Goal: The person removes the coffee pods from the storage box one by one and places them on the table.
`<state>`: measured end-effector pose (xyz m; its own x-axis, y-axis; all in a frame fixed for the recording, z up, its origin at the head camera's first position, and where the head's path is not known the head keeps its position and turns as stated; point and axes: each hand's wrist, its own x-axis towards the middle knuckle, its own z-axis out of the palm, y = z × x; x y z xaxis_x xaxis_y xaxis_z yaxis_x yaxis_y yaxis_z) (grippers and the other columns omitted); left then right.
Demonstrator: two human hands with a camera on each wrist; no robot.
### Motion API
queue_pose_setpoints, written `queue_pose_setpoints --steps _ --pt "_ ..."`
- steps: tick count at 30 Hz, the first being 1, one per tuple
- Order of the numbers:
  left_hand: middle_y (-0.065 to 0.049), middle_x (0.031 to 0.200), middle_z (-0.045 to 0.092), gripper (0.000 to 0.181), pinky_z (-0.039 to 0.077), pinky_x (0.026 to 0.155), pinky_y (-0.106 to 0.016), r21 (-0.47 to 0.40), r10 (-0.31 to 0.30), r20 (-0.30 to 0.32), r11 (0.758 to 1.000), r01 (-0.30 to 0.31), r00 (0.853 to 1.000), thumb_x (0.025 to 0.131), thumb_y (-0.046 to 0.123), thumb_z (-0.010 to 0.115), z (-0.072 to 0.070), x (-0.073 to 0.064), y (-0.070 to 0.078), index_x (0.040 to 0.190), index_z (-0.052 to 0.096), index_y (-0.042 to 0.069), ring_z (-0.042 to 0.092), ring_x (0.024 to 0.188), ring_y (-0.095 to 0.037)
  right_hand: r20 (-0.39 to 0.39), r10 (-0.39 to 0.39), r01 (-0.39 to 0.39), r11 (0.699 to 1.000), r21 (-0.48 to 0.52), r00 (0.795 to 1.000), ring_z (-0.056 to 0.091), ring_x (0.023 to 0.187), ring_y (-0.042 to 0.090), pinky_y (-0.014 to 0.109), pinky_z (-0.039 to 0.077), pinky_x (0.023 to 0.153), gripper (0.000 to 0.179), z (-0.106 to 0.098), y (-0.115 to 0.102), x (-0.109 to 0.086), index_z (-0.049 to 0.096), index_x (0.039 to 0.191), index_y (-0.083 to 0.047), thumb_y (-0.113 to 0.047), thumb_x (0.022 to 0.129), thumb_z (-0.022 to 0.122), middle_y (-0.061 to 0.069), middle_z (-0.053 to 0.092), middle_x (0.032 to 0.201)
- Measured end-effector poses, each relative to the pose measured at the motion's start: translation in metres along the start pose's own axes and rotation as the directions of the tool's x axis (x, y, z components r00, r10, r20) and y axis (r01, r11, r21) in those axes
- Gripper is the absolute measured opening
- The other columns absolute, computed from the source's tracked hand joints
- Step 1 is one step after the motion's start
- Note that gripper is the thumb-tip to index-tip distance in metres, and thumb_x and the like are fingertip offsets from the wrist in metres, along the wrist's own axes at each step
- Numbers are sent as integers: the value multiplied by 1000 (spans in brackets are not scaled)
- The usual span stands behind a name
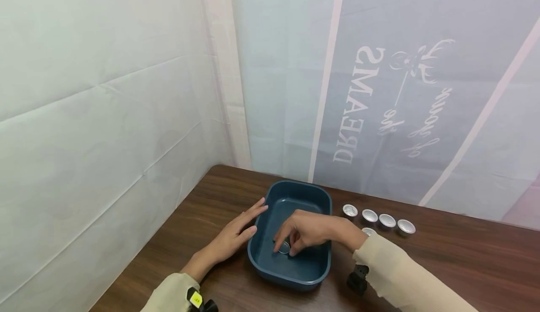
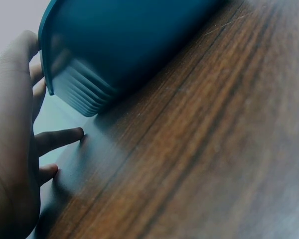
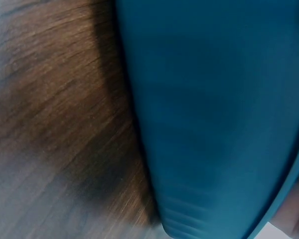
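Observation:
A deep blue rectangular bin point(image 1: 272, 260) with rounded corners sits on the brown wooden table. My right hand point(image 1: 310, 230) reaches down into it, thumb and fingers curled at the edges of a small round silver-rimmed cup point(image 1: 284, 248) near the bin floor. The fingers partly cover this cup. At the bin's left side lies my left hand point(image 1: 233, 237), fingers straight, fingertips against the rim. In the left wrist view, two of its fingers point(image 2: 60, 140) extend down beside the bin's ribbed corner. The right wrist view is mostly filled by the bin's outer wall point(image 3: 204, 114).
Several small silver cups stand on the table right of the bin, among them one at the row's left end point(image 1: 350, 211) and one at its right end point(image 1: 406, 227). Another cup point(image 1: 369, 232) is partly behind my right forearm. A printed cloth point(image 1: 291, 92) hangs behind the table.

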<state>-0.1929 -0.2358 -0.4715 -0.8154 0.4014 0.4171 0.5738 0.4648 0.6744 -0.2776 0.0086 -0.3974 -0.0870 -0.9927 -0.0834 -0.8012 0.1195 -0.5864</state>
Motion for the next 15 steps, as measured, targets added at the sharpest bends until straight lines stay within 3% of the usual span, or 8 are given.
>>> queue_pose_setpoints --steps 8,15 --pt "4 158 16 49 23 106 -59 6 5 -7 1000 -5 1000 103 14 42 0 0 1 151 32 17 19 143 -21 -53 40 -40 999 -8 998 64 66 -4 19 52 58 27 0 2 2 73 107 -16 -5 82 74 -11 69 91" --pt "4 159 16 49 23 106 -59 8 10 -3 1000 -10 1000 102 12 42 -1 0 1 150 32 14 19 143 -21 -89 17 -22 998 -59 996 61 64 -4 18 51 57 23 2 6 5 73 103 -19 -11 82 77 -14 67 90"
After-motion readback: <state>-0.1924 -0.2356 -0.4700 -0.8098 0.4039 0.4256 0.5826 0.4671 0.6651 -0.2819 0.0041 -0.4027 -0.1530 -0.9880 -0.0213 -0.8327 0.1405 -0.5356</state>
